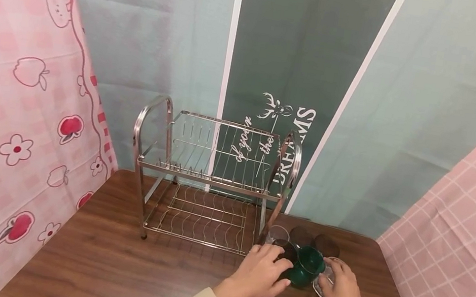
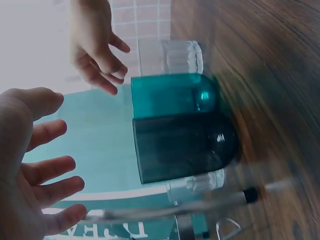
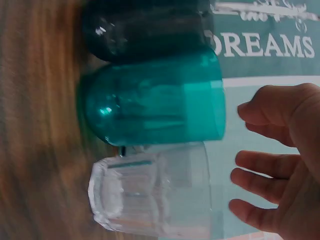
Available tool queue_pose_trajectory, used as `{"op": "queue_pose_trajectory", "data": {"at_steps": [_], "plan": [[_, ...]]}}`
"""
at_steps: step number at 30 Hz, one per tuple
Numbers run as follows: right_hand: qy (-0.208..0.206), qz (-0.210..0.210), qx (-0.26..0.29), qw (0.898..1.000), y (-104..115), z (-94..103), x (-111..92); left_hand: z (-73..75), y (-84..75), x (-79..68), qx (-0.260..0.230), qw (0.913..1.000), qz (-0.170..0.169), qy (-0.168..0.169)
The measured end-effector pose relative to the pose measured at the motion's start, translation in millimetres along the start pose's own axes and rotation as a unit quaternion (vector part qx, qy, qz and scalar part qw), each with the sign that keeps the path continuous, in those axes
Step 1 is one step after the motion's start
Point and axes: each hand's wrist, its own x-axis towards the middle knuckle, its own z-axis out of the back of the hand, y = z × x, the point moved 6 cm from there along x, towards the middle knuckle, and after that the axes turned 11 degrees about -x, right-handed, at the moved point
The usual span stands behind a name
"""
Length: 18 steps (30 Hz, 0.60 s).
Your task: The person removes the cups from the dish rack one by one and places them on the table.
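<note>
A green glass [image 1: 307,267] stands upright on the table, with a dark glass [image 2: 185,147] close at its left. On its right is a clear glass with a faceted base [image 3: 150,195]. My left hand [image 1: 260,274] hovers by the dark glass, fingers spread and holding nothing. Above the clear glass is my right hand [image 1: 344,287], its fingers loosely bent. In the right wrist view a gap shows between those fingertips [image 3: 242,207] and the glass rims. Behind the front glasses stand another clear glass [image 1: 279,233] and two dark brownish ones, partly hidden.
A two-tier metal dish rack [image 1: 210,181] stands left of the glasses, its right legs close to them. The wooden table [image 1: 117,274] meets a green curtain [image 1: 351,196] at the back. Pink patterned cloths hang on both sides.
</note>
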Motion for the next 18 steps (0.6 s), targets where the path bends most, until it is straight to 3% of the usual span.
{"op": "queue_pose_trajectory", "data": {"at_steps": [5, 9, 13, 18], "plan": [[-0.098, 0.040, -0.014, 0.994, 20.0, 4.8, -5.6, 8.9, 15.7, -12.7, -0.002, 0.9995, 0.029, -0.010], [-0.143, 0.068, -0.009, 0.987, 33.3, 6.5, -6.2, 19.6, 30.9, -24.0, -0.006, 0.9979, 0.057, -0.029], [-0.153, 0.071, -0.010, 0.986, 40.4, 5.6, -7.4, 29.2, 44.6, -36.6, -0.013, 0.9956, 0.080, -0.048], [-0.124, 0.057, -0.020, 0.990, 45.0, -1.0, -10.5, 36.9, 62.7, -50.9, -0.016, 0.9918, 0.112, -0.059]]}}
